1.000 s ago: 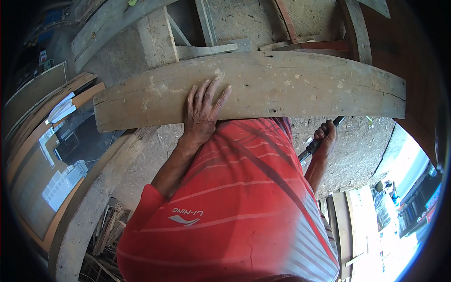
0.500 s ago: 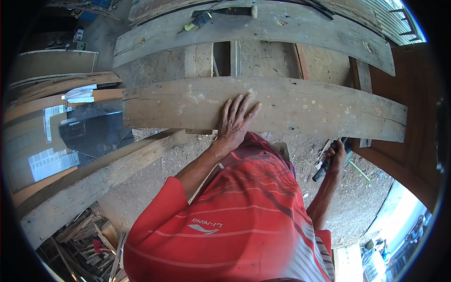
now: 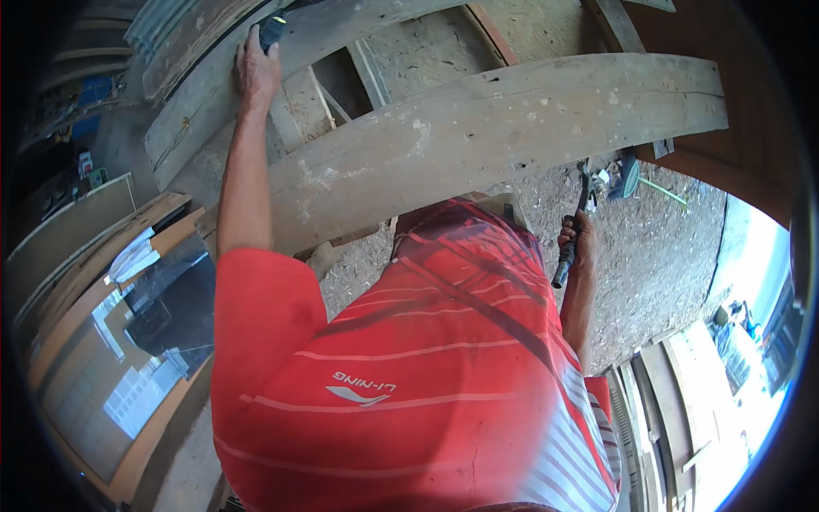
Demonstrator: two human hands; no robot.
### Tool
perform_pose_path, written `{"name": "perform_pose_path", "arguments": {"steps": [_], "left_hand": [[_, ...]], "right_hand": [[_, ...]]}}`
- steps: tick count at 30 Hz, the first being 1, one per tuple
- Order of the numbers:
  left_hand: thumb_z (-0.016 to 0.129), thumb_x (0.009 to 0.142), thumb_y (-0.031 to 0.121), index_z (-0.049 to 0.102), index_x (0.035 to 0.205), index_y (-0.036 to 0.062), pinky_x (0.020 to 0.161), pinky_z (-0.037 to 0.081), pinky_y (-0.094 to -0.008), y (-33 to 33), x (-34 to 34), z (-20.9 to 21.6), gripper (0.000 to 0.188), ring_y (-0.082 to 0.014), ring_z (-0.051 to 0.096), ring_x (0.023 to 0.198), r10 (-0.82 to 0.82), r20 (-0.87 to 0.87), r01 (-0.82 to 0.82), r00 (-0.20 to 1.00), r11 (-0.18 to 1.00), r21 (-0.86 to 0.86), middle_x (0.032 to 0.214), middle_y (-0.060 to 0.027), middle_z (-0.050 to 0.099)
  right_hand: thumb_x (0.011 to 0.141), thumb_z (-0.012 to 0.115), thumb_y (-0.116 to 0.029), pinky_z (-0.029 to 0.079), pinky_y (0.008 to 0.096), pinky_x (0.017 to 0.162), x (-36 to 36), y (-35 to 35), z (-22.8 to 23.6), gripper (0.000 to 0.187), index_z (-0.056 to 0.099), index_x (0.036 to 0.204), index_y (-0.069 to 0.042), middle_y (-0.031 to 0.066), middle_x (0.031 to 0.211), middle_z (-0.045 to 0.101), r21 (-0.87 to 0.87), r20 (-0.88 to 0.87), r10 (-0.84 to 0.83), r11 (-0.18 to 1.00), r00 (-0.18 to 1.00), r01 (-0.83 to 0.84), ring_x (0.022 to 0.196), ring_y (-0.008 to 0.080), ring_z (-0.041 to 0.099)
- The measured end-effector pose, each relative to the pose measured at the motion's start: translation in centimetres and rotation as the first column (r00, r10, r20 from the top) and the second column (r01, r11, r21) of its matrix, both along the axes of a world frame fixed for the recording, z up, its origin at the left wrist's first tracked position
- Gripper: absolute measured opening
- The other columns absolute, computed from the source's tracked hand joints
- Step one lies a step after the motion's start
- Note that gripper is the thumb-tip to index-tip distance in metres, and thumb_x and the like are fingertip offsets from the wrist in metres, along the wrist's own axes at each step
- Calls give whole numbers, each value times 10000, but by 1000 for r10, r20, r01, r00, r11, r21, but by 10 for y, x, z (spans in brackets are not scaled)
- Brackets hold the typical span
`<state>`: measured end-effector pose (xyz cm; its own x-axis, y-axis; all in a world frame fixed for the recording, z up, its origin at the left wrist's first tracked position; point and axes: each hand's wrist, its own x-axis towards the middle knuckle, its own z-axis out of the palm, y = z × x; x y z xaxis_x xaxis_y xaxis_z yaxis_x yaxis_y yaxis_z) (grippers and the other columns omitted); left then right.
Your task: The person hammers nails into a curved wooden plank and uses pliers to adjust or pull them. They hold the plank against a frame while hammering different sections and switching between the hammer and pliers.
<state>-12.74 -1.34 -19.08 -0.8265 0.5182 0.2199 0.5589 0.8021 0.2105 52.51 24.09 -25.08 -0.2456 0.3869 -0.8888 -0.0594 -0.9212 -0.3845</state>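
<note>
My left hand (image 3: 258,70) is stretched far forward over the far plank (image 3: 337,38). Its fingers and thumb close around a small black-and-yellow tool (image 3: 272,31), partly hidden by the hand. Low at my right side, my right hand (image 3: 577,237) grips the black handle of what looks like a hammer (image 3: 583,194), metal end pointing away from me. The near plank (image 3: 409,145), worn and grey with pale spots, lies crosswise in front of my body; neither hand touches it.
Timber crosspieces (image 3: 367,72) run under the planks. At left stands a brown panel with a dark sheet (image 3: 175,299). A brown wooden panel (image 3: 759,111) borders the right. On the littered floor lie a green stick (image 3: 664,191) and stacked boards (image 3: 674,375).
My left hand has left the near plank and reached forward-left to the black-and-yellow tool. The view has turned. My right hand still holds the hammer, now with its metal end showing.
</note>
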Motion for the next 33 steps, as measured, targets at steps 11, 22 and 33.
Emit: {"name": "perform_pose_path", "arguments": {"steps": [11, 22, 33], "left_hand": [[764, 911, 19, 535, 1229, -9, 951, 570, -340, 71, 177, 91, 393, -170, 678, 1033, -664, 587, -166, 463, 586, 793, 1146, -126, 684], [829, 872, 55, 516, 1245, 38, 869, 577, -256, 100, 259, 28, 488, -84, 599, 899, -716, 555, 20, 423, 620, 785, 1005, -12, 576], [794, 893, 20, 537, 1174, 30, 946, 557, -285, 93, 261, 26, 381, -112, 634, 1009, -772, 560, -60, 301, 570, 819, 1049, -49, 629]], "right_hand": [[1003, 663, -320, 457, 224, 494, 2, -61, 31, 287, 553, 987, -54, 17, 785, 556, 231, 199, -143, 968, 970, 96, 583, 73, 507], [1009, 655, -312, 448, 252, 477, -35, -60, 74, 277, 589, 993, -43, 25, 758, 573, 449, 303, -29, 886, 953, -116, 549, 98, 551], [1023, 624, -321, 449, 263, 474, -39, -71, 98, 276, 577, 944, -61, 12, 724, 573, 577, 396, 35, 768, 918, -278, 534, 97, 557]]}}
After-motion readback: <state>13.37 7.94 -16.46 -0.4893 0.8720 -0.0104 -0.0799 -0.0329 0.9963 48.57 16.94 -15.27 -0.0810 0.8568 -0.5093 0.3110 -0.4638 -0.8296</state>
